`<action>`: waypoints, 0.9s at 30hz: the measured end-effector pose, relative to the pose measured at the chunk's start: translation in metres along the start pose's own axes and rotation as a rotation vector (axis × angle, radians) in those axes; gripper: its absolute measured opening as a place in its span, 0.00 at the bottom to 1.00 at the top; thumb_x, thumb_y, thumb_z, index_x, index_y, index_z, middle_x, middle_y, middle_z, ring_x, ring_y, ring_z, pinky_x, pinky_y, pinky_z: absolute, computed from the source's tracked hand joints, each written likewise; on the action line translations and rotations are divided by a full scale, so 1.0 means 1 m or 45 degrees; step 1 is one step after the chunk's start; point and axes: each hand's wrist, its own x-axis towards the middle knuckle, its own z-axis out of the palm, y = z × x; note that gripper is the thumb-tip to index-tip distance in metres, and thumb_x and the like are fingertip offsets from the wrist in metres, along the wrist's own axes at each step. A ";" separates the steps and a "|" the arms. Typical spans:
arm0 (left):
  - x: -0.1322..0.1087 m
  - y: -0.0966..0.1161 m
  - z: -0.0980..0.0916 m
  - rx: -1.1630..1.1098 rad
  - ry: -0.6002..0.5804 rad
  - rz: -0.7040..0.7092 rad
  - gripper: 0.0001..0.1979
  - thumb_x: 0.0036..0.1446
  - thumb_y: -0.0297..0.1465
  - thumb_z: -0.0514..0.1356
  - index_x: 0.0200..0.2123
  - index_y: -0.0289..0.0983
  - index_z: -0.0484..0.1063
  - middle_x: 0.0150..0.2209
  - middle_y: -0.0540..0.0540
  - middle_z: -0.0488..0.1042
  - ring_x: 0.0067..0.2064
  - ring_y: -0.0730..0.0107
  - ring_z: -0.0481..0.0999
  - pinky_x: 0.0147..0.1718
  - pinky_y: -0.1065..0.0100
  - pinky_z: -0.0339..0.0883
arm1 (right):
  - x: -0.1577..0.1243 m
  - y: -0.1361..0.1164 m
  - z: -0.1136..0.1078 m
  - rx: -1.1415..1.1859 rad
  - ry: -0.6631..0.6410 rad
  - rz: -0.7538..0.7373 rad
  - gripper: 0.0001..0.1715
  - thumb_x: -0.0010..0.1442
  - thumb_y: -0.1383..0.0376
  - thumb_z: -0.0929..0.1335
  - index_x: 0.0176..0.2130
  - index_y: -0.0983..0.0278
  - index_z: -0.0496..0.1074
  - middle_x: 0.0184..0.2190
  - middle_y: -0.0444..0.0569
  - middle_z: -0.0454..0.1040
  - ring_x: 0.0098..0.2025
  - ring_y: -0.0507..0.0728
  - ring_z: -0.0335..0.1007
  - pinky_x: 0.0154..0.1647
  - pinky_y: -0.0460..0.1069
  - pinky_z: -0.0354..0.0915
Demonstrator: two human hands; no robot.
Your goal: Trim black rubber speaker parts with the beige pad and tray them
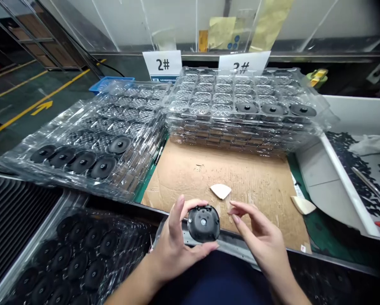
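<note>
While a clear plastic tray (55, 134) lies at left of frame, the left hand (176, 243) has its grip closed on a rounded black cover (204, 231), lower centre; beside it, the right hand (262, 232) shows a loosely parted grip.

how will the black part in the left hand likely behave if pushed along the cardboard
The black part looks stiff, its rim unbent in the grip of the left hand. It's probably light, pinched only at its edges. Its broad, squarish outline suggests sliding rather than rolling.
</note>
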 end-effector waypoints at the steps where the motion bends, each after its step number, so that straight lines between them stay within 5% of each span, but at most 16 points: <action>1: -0.003 0.002 -0.001 -0.018 0.011 -0.014 0.55 0.44 0.23 0.66 0.61 0.45 0.25 0.50 0.37 0.65 0.51 0.60 0.67 0.50 0.54 0.64 | -0.002 -0.007 0.000 0.059 -0.039 -0.003 0.16 0.60 0.68 0.65 0.48 0.54 0.67 0.37 0.44 0.69 0.40 0.51 0.65 0.43 0.47 0.63; 8: -0.021 0.021 -0.013 -0.171 0.013 -0.238 0.53 0.45 0.37 0.65 0.62 0.44 0.26 0.47 0.41 0.68 0.48 0.64 0.69 0.50 0.60 0.63 | -0.001 -0.052 0.007 0.259 -0.598 0.127 0.07 0.57 0.65 0.68 0.38 0.56 0.73 0.31 0.42 0.71 0.35 0.49 0.67 0.37 0.44 0.62; 16: -0.028 0.042 -0.027 -0.229 -0.261 -0.463 0.59 0.39 0.49 0.63 0.62 0.39 0.26 0.43 0.43 0.72 0.52 0.61 0.68 0.53 0.64 0.58 | 0.006 -0.070 0.007 0.652 -1.010 0.418 0.03 0.51 0.69 0.72 0.30 0.64 0.74 0.27 0.44 0.74 0.31 0.47 0.69 0.33 0.42 0.63; 21: -0.026 0.041 -0.020 -0.156 -0.301 -0.417 0.59 0.38 0.49 0.64 0.63 0.39 0.26 0.46 0.39 0.71 0.52 0.57 0.69 0.55 0.60 0.57 | -0.003 -0.068 0.002 0.810 -0.914 0.514 0.06 0.49 0.70 0.73 0.26 0.66 0.71 0.27 0.44 0.75 0.30 0.48 0.71 0.33 0.43 0.66; 27: -0.020 0.032 -0.009 -0.111 -0.243 -0.252 0.58 0.41 0.42 0.66 0.62 0.41 0.26 0.48 0.42 0.70 0.53 0.61 0.68 0.54 0.63 0.58 | -0.017 -0.052 -0.011 0.528 -0.599 0.402 0.05 0.49 0.66 0.73 0.27 0.65 0.73 0.26 0.45 0.75 0.30 0.51 0.70 0.33 0.45 0.64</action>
